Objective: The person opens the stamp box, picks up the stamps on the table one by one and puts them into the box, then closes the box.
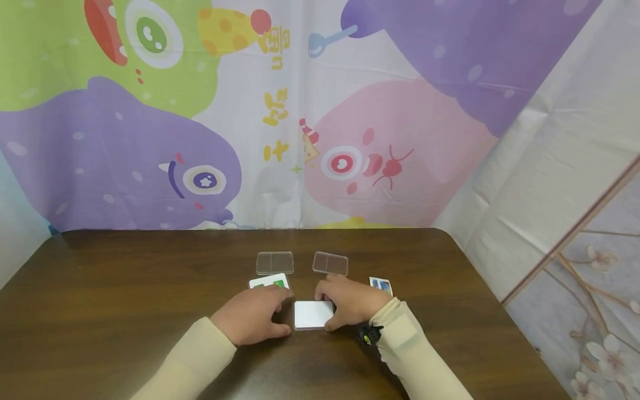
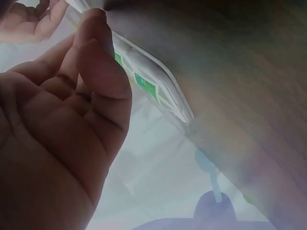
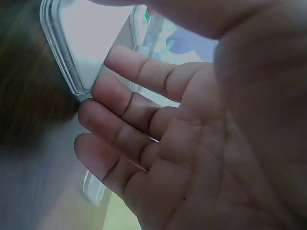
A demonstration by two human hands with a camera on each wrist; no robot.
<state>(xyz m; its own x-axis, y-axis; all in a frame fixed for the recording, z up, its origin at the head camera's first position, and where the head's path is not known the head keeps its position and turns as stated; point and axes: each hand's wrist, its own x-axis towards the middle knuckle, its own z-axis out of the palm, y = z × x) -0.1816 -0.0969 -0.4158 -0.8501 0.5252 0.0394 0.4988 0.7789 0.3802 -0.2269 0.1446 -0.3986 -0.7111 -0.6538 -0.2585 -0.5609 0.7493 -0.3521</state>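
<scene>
In the head view, a flat clear plastic case [image 1: 313,315] with a white top face lies on the table in front of the person. My right hand [image 1: 352,300] holds it at its right end, thumb at the near corner and fingers at the far edge. The right wrist view shows the fingertips against the case's rim [image 3: 72,72]. To its left, my left hand [image 1: 252,314] is loosely bent and grips nothing. Just beyond that hand lies a second case [image 1: 270,279] with a white card printed in green, partly hidden by the fingers.
Two clear, flat plastic lids lie farther back, a left lid [image 1: 275,263] and a right lid [image 1: 330,264]. A small card with blue pictures [image 1: 381,285] is beyond the right wrist. The brown table [image 1: 125,289] ends at a cartoon-printed curtain [image 1: 270,205].
</scene>
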